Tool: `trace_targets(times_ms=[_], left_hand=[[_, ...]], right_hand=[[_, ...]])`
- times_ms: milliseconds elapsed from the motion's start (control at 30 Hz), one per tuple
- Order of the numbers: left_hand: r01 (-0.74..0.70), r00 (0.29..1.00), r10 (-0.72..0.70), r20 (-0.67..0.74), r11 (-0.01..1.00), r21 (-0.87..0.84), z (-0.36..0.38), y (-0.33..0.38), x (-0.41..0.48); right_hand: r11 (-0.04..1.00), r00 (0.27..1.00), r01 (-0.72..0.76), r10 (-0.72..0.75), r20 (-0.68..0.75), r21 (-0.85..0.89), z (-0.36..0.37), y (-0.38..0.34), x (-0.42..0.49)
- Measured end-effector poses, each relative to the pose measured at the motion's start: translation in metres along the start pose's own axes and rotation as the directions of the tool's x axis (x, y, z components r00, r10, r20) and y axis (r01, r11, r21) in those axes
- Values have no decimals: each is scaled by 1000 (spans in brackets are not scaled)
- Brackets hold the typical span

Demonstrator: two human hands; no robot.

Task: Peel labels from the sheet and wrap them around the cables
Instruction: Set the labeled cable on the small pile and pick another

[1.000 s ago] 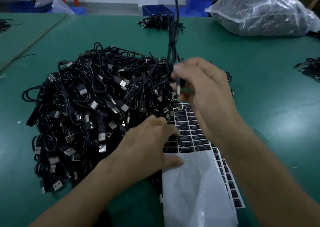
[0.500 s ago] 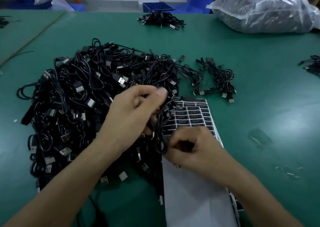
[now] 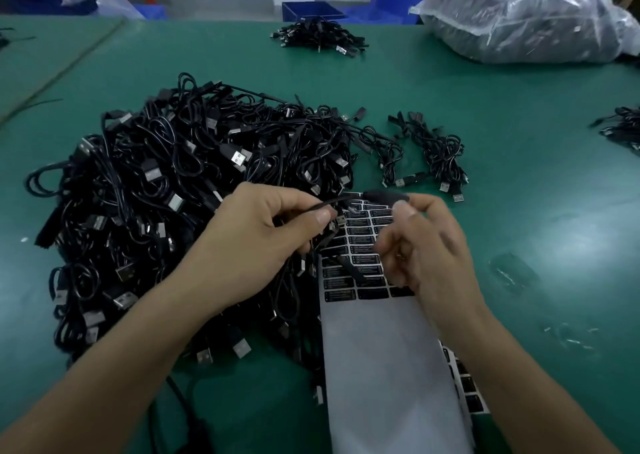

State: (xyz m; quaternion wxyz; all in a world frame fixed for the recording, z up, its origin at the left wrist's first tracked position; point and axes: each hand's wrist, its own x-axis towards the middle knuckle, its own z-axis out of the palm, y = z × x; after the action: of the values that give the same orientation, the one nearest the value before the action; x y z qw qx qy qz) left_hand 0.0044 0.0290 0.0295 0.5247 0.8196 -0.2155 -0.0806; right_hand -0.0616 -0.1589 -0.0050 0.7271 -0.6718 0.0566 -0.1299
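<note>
A single black cable (image 3: 377, 195) is stretched between both hands above the far end of the label sheet (image 3: 381, 349). The left hand (image 3: 263, 242) pinches its thin wire between thumb and forefinger, with more of the wire hanging below the curled fingers. The right hand (image 3: 426, 246), blurred, holds the thicker moulded end at its fingertips. The two hands are near each other but not touching. The sheet lies flat on the green tabletop (image 3: 519, 183). Its near part is bare white backing, and rows of black labels (image 3: 367, 270) remain on its far part, under the hands. A second strip of labels (image 3: 464, 384) peeks out along its right edge. Touching the sheet's left edge, a large pile of cables (image 3: 166, 190) with silver plugs spreads across the tabletop. Just beyond the sheet, to the right, lies a small bunch of cables (image 3: 440, 152). Farther back sits another bunch (image 3: 318, 38), and at the right edge a third (image 3: 623, 128). A clear plastic bag (image 3: 519, 17) with dark contents rests at the far right, with blue bins (image 3: 311, 10) behind the tabletop.
</note>
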Motion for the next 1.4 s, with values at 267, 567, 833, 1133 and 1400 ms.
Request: trace_targets(times_ms=[267,567,833,1133,1400], left_hand=[[14,1000,-17,15,987,160,-11,9,-6],[-53,996,28,89,956,287,7,13,-11],[-39,998,14,54,869,493,38,-1,-15],[-92,994,32,103,750,655,55,-12,-16],[-57,997,10,82,803,593,54,-15,-15]], right_hand=[[995,997,67,-65,-27,69,-6,-2,4],[993,981,116,-115,156,5,-7,-3,4],[915,986,-3,-64,-151,-404,-32,-1,11],[919,907,-387,365,-210,-73,-46,-13,15],[862,850,-507,501,-162,0,-49,-11,15]])
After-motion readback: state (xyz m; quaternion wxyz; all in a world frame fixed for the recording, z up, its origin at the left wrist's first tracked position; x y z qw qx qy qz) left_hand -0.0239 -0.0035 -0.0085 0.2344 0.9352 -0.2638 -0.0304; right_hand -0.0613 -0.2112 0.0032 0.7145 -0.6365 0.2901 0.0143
